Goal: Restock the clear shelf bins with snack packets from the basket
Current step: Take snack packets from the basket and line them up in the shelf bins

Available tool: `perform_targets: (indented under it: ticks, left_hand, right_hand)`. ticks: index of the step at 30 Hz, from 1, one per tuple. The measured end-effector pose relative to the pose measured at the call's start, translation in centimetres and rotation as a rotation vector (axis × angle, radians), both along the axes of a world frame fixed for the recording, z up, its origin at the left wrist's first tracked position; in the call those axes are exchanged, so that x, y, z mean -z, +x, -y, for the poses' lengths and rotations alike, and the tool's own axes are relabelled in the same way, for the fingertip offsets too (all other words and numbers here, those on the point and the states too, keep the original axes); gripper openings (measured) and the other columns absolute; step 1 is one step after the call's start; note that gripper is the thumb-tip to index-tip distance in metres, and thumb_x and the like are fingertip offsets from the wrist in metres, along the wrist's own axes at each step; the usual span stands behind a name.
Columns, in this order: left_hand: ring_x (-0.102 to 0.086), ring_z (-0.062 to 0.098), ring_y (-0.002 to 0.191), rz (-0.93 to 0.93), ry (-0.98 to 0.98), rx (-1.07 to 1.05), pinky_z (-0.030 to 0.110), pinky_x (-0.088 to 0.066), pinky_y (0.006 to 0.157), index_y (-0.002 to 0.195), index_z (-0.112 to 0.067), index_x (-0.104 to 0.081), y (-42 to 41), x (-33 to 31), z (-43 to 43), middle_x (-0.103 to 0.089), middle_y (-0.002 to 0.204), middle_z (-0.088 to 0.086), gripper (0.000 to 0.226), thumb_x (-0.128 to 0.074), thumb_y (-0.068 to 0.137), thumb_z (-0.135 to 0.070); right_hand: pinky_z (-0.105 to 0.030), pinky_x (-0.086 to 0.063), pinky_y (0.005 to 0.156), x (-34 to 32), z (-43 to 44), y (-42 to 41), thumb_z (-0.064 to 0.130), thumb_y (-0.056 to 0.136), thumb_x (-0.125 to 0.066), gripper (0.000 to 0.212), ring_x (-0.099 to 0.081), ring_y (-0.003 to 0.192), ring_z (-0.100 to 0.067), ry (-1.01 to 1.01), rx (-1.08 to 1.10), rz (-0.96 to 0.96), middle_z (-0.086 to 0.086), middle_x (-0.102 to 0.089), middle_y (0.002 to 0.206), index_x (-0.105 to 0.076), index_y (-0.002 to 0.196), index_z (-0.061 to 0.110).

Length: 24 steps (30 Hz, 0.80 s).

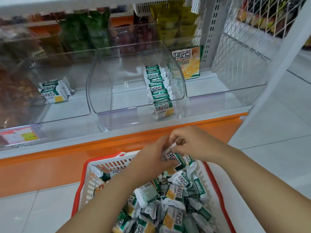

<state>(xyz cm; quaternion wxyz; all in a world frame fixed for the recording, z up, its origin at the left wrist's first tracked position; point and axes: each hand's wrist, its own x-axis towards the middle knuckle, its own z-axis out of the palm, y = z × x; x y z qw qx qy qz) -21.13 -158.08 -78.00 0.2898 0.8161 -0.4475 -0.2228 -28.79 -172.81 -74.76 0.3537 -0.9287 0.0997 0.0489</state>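
**Both hands square up a bundle over the basket**

The left hand (151, 157) and the right hand (191, 144) meet around a small bundle of green-and-white foil snack packets (175, 159). The left hand's fingers curl under and round the bundle's side, bearing its weight. The right hand pinches a white crimped end at the top, probably to line the packets up face to face so they can go in as one block. Blur hides how many packets the bundle holds.

Directly beneath the grip sits the white slatted plastic basket with a red rim (102, 163); the bundle hangs just above its far end. Below the grip and nearer the person, the loose heap of matching packets (168, 202) lies jumbled at every angle, which is likely why they are sorted in the hands before shelving.

Up and beyond the grip, past the orange shelf front (67, 148), stands the clear curved plastic middle bin (117, 73). A standing row of the same packets (159, 88) is packed on edge along its right side, almost straight up from the hands. The bundle looks meant to join that row.

Up and to the left of the grip, the clear left bin (80, 98) holds a few flat packets (53, 91). With the heap this deep, most of the restocking appears to be ahead.
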Motion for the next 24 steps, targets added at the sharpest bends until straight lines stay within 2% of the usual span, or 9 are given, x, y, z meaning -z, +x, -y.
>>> perform_targets:
  ticks: [2, 5, 7, 10, 13, 15, 17, 20, 24]
  left_hand:
    - [-0.059, 0.003, 0.082, 0.056, -0.007, -0.029, 0.023, -0.049, 0.073, 0.127, -0.034, -0.045, 0.7, -1.9, -0.1, -0.062, 0.099, -0.014, 0.051, -0.070, 0.082, -0.038]
    - [-0.056, -0.007, 0.066, 0.055, -0.017, -0.068, 0.014, -0.047, 0.058, 0.126, -0.042, -0.045, 1.8, -4.9, -0.3, -0.060, 0.085, -0.018, 0.048, -0.067, 0.083, -0.043]
    - [-0.062, -0.002, 0.070, 0.016, -0.093, -0.142, 0.019, -0.052, 0.055, 0.126, -0.043, -0.044, 2.8, -6.7, 0.0, -0.064, 0.099, -0.013, 0.049, -0.066, 0.083, -0.039]
    - [-0.064, 0.001, 0.084, 0.012, -0.352, -0.306, 0.026, -0.057, 0.067, 0.130, -0.038, -0.042, 4.6, -8.6, 1.3, -0.063, 0.111, -0.008, 0.051, -0.066, 0.085, -0.030]
    - [-0.056, -0.018, 0.064, -0.001, -0.499, -0.458, 0.009, -0.044, 0.051, 0.129, -0.032, -0.040, 6.1, -10.0, 3.6, -0.051, 0.100, -0.018, 0.045, -0.062, 0.091, -0.021]
    - [-0.055, -0.013, 0.053, -0.068, -0.466, -0.473, 0.007, -0.038, 0.040, 0.133, -0.025, -0.040, 7.2, -10.1, 5.2, -0.047, 0.104, -0.009, 0.047, -0.060, 0.092, -0.014]
    - [-0.057, 0.000, 0.058, -0.061, -0.311, -0.415, 0.008, -0.038, 0.041, 0.133, -0.025, -0.044, 8.1, -9.7, 6.4, -0.049, 0.118, -0.003, 0.045, -0.060, 0.092, -0.016]
    - [-0.054, 0.002, 0.069, 0.003, -0.086, -0.278, 0.016, -0.041, 0.054, 0.124, -0.027, -0.057, 9.2, -8.8, 7.4, -0.054, 0.115, -0.006, 0.034, -0.061, 0.092, -0.021]
    - [-0.057, 0.006, 0.084, -0.039, 0.044, -0.176, 0.023, -0.044, 0.079, 0.110, -0.025, -0.068, 9.6, -8.4, 8.0, -0.061, 0.104, -0.007, 0.021, -0.059, 0.092, -0.019]
  right_hand:
    - [-0.012, -0.045, 0.068, -1.6, -0.3, -0.2, 0.024, 0.083, -0.071, 0.015, -0.059, 0.079, 0.005, 0.089, 0.056, 0.096, 0.017, -0.060, 0.085, -0.060, 0.088, 0.033]
    - [-0.001, -0.041, 0.070, -2.8, 0.2, -0.2, 0.022, 0.085, -0.067, 0.016, -0.057, 0.086, 0.009, 0.134, 0.194, 0.297, 0.019, -0.061, 0.091, -0.060, 0.096, 0.031]
    - [-0.006, -0.038, 0.078, -2.8, 1.4, 0.0, 0.021, 0.088, -0.064, 0.020, -0.055, 0.096, 0.002, 0.067, 0.327, 0.395, 0.018, -0.057, 0.101, -0.060, 0.106, 0.028]
    - [-0.026, -0.031, 0.103, -1.5, 3.3, 0.2, 0.020, 0.087, -0.065, 0.035, -0.042, 0.125, -0.014, -0.094, 0.462, 0.438, 0.007, -0.051, 0.128, -0.057, 0.121, 0.022]
    - [-0.030, -0.019, 0.111, 0.0, 4.1, 0.5, 0.019, 0.085, -0.066, 0.044, -0.029, 0.136, -0.019, -0.182, 0.481, 0.416, -0.001, -0.040, 0.144, -0.055, 0.127, 0.020]
    - [-0.030, -0.018, 0.111, 0.6, 4.2, 0.5, 0.020, 0.084, -0.067, 0.045, -0.026, 0.137, -0.019, -0.229, 0.469, 0.434, -0.001, -0.039, 0.146, -0.056, 0.127, 0.020]
    - [-0.031, -0.018, 0.111, 0.9, 4.3, 0.4, 0.021, 0.083, -0.068, 0.045, -0.025, 0.138, -0.018, -0.251, 0.458, 0.447, 0.000, -0.038, 0.146, -0.057, 0.127, 0.020]
    - [-0.033, -0.018, 0.112, 1.1, 4.5, 0.3, 0.022, 0.084, -0.067, 0.046, -0.022, 0.139, -0.016, -0.279, 0.440, 0.447, 0.002, -0.036, 0.148, -0.056, 0.128, 0.021]
    - [-0.037, -0.020, 0.112, 1.5, 4.6, 0.4, 0.022, 0.083, -0.068, 0.046, -0.019, 0.140, -0.015, -0.289, 0.428, 0.459, 0.002, -0.034, 0.149, -0.056, 0.127, 0.020]
